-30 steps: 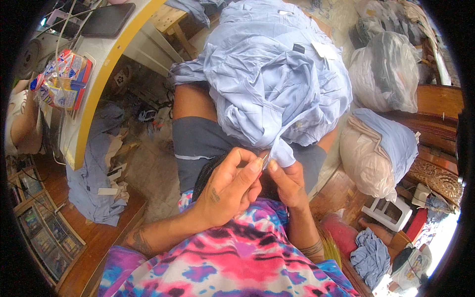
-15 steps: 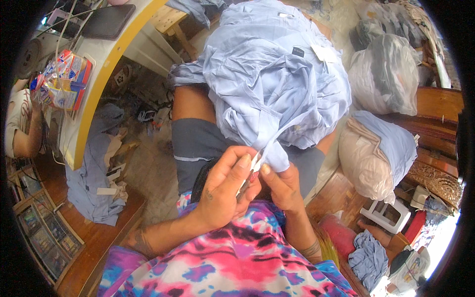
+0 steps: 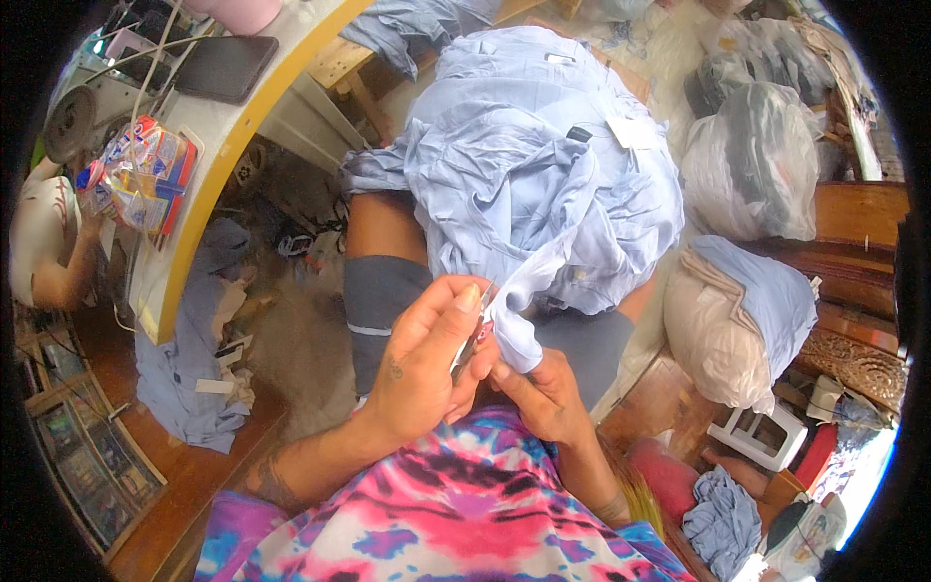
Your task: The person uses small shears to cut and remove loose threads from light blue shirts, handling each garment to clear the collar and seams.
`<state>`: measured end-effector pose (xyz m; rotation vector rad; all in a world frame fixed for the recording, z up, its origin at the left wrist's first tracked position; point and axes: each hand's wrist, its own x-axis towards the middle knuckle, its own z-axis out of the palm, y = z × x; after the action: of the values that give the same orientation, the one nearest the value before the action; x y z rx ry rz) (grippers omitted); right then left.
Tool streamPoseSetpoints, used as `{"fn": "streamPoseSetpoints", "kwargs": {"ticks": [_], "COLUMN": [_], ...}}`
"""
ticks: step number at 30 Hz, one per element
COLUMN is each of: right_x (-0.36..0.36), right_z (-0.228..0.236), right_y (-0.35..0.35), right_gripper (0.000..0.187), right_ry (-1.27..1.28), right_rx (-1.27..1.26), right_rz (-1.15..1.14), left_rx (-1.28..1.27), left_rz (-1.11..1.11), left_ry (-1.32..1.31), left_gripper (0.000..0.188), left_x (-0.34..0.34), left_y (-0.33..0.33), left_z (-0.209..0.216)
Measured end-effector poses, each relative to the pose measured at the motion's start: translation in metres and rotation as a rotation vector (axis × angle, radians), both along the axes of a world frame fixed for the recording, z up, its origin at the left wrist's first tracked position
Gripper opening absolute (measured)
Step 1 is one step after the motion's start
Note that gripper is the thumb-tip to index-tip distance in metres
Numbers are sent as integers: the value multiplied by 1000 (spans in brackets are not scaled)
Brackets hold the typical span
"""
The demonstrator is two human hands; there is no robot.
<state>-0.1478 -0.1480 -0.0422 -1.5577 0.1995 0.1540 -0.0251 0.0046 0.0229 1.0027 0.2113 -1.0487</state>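
Note:
A heap of light blue garments (image 3: 543, 145), with dark labels and a white tag, lies across my lap. My left hand (image 3: 427, 339) is closed around a small slim tool (image 3: 486, 332) with a thin pointed metal tip and a red part; the fingers hide most of it, so its exact kind does not show. From the heap a narrow end of a light blue garment (image 3: 521, 315) hangs toward me. My right hand (image 3: 548, 393) pinches its lower tip between thumb and fingers. The tool's tip is close beside this cloth; whether they touch I cannot tell.
Left, a yellow-edged table (image 3: 233, 126) bears a dark tablet (image 3: 225, 68) and colourful packets (image 3: 145, 179); another person's arm (image 3: 73, 262) is behind it. Blue cloth (image 3: 189, 378) lies below. On the right stand stuffed plastic bags (image 3: 752, 160), a wrapped bundle (image 3: 722, 320) and a white stool (image 3: 761, 436).
Both hands have moved slightly down, the left one also to the left. The cloth end now hangs looser, and my right hand is farther from the tool.

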Motion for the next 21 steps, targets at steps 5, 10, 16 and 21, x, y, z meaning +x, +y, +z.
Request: {"fn": "streamPoseSetpoints", "kwargs": {"ticks": [5,10,16,21], "right_x": [0,4,3,-5], "right_z": [11,22,27,17], "right_y": [6,15,18,29], "right_gripper": [24,23,24,25], "right_ry": [83,128,215,320], "right_rx": [8,-23,86,234], "right_rz": [65,46,-3,-32], "left_rx": [104,169,165,185], "left_rz": [14,-38,-28,-14], "left_ry": [-63,-119,-119,-96], "left_gripper": [37,37,37,34], "left_x": [12,26,40,58], "left_y": [0,-3,-10,-17], "left_z": [0,9,15,22]}}
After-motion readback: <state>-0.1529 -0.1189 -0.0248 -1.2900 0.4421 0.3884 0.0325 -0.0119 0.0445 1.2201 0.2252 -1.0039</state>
